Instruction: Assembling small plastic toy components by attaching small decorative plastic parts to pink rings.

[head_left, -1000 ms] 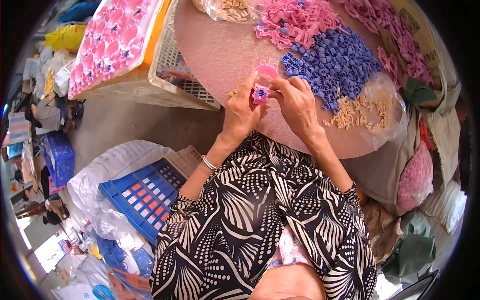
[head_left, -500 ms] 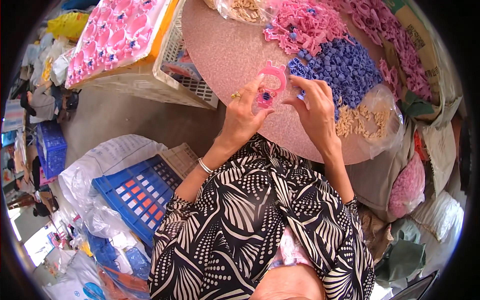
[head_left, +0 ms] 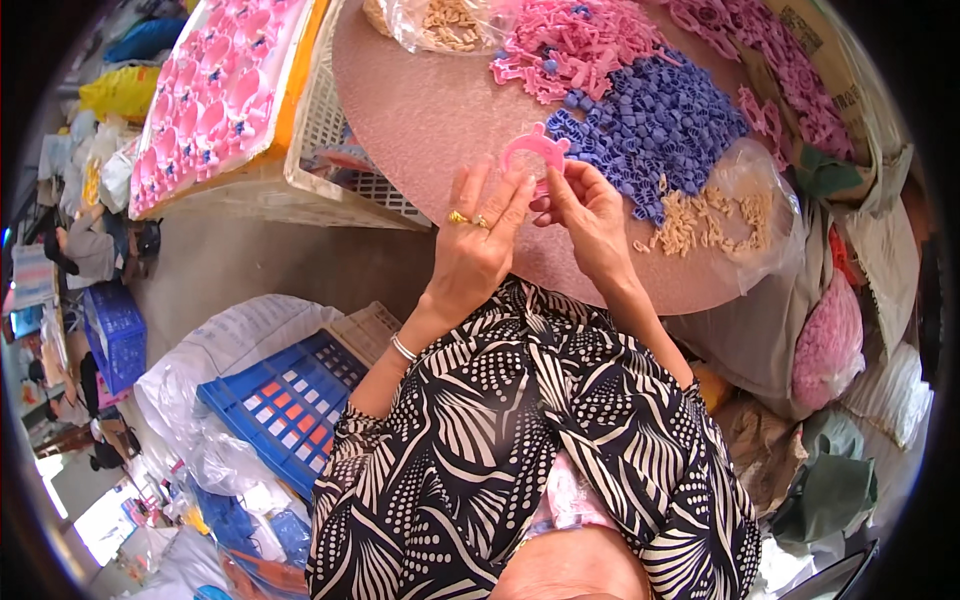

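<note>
Both of my hands meet over the near part of the round table point(head_left: 400, 110). Between them is a pink plastic animal-shaped frame point(head_left: 537, 141) with small ears and a large round opening; its lower part is hidden by my fingers. My left hand point(head_left: 482, 228) has long, nearly straight fingers laid against the frame's lower left, with the thumb out of sight. With thumb and fingertips, my right hand point(head_left: 588, 215) pinches the frame's right side. Just beyond lie a heap of small blue plastic parts point(head_left: 655, 125) and a heap of pink parts point(head_left: 590, 45).
Beige pieces point(head_left: 715, 222) spill from a clear bag at the right, and another bag of beige pieces point(head_left: 452, 24) lies at the far edge. A tray of pink pieces point(head_left: 215, 85) rests on a white crate point(head_left: 310, 190) at left. A blue crate point(head_left: 285, 400) stands near my left arm.
My right hand has come in from the right and now grips the frame. My left fingers have moved across its lower part, covering the blue piece seen there before.
</note>
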`<state>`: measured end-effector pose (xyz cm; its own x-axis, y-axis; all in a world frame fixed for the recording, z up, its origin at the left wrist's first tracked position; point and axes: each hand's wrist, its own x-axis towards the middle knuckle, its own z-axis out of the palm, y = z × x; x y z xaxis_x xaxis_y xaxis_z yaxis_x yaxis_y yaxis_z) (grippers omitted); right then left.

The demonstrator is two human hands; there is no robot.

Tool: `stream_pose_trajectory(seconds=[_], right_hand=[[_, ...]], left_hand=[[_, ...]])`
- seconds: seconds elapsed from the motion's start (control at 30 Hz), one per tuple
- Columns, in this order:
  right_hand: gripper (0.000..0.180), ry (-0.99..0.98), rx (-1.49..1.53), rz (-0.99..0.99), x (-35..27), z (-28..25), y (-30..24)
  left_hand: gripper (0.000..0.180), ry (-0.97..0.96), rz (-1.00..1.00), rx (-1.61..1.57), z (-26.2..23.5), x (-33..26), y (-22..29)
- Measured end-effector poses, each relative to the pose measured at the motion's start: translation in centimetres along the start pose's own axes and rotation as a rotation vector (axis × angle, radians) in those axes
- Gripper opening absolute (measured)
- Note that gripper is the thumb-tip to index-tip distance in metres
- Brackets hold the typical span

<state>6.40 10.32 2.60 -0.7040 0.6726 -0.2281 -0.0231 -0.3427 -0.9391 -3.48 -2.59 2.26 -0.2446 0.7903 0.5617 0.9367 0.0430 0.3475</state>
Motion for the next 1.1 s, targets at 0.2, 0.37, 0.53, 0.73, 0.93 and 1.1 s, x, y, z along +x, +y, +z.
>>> stream_pose_trajectory(seconds=[0.2, 0.37, 0.53, 0.73, 0.93, 1.1], right_hand=[[0.034, 0.032, -0.134, 0.007, 0.1, -0.1, -0.2], [0.031, 0.056, -0.116, -0.008, -0.4, 0.3, -0.7], [0.018, 0.334, -0.564, -0.446, 1.5, -4.9, -2.2], [0.016, 0.009, -1.023, -0.635, 0.3, -8.7, -0.8], [0.016, 0.179, -1.137, -0.656, -0.2, -4.9, 1.7], [0.009, 0.164, -1.021, -0.611, 0.2, -5.5, 1.6]], left_hand=[[0.043, -0.002, -0.01, 0.013, 1.8, -1.0, 0.0], [0.043, 0.053, 0.01, 0.055, 2.7, -1.5, -0.3], [0.038, 0.054, -0.864, -0.748, 2.5, -0.6, -1.1], [0.023, 0.261, -1.197, -1.693, 1.4, 0.7, -2.3], [0.016, 0.142, -1.23, -1.881, 1.7, 0.6, -2.9], [0.019, 0.122, -1.277, -1.917, 1.4, 1.1, -2.8]])
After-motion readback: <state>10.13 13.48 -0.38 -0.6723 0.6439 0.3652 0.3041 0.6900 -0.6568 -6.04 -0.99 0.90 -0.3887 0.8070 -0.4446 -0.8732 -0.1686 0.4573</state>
